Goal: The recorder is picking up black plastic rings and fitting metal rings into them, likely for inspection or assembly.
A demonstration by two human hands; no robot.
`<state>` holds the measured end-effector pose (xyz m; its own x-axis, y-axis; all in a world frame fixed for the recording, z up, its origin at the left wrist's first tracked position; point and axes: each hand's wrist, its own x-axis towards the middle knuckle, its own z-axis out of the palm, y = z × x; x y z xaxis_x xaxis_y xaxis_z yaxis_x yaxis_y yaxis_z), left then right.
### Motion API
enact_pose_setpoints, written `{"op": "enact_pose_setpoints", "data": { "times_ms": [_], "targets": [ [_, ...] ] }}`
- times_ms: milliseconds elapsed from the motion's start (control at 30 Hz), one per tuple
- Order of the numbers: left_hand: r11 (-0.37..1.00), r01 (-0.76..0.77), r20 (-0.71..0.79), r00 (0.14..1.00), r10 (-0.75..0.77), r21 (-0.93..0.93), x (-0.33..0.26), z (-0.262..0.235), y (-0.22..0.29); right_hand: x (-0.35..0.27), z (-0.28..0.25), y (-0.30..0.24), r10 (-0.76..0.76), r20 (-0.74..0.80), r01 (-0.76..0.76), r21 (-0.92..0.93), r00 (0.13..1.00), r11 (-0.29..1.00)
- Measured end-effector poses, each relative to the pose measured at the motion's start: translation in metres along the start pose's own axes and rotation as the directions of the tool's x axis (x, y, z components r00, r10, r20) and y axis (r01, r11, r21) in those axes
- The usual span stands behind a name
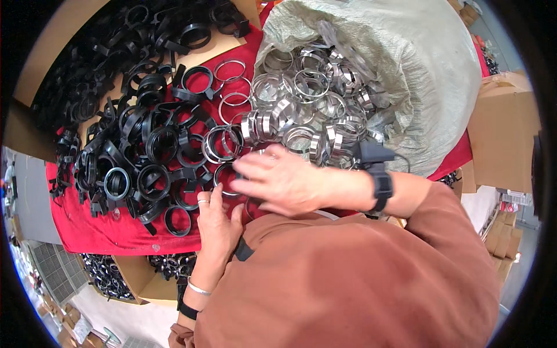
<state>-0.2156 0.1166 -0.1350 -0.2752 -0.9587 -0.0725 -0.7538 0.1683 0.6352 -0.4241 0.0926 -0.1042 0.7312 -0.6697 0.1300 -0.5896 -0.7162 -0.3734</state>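
My left hand [217, 227] is at the near edge of the red cloth, thumb and forefinger apart. Its forefinger tip meets the lower edge of a dark ring with a silver rim [217, 174]. Just to the right, my right hand [281, 181] reaches leftward, palm down, fingers stretched out and slightly blurred. It covers part of that same ring. Beyond it lies a heap of silver metal rings [301, 110], spilling from a sack. Black plastic ring clamps [162, 144] are piled to the left of both hands. Whatever is under the right palm is hidden.
A pale woven sack [438, 75] stands open at the far right. Red cloth [110, 232] covers the table. More black parts fill a cardboard box [43, 43] at the far left. Another cardboard box [502, 136] is on the right, and an open carton [156, 287] sits below the table edge.
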Motion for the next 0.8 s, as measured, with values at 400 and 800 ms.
{"op": "enact_pose_setpoints", "data": {
  "times_ms": [400,800],
  "targets": [
    [0.996,-0.080,-0.102,0.992,0.075,-0.047,-0.030,-0.012,-0.025,0.008,-0.021,0.062,0.257,-0.019,-0.245,-0.379,0.966,0.893],
    [0.981,0.011,-0.191,0.981,0.027,0.195,-0.010,-0.011,-0.025,-0.013,-0.038,0.053,0.275,-0.445,-0.383,-0.173,0.852,0.908]
  ]
}}
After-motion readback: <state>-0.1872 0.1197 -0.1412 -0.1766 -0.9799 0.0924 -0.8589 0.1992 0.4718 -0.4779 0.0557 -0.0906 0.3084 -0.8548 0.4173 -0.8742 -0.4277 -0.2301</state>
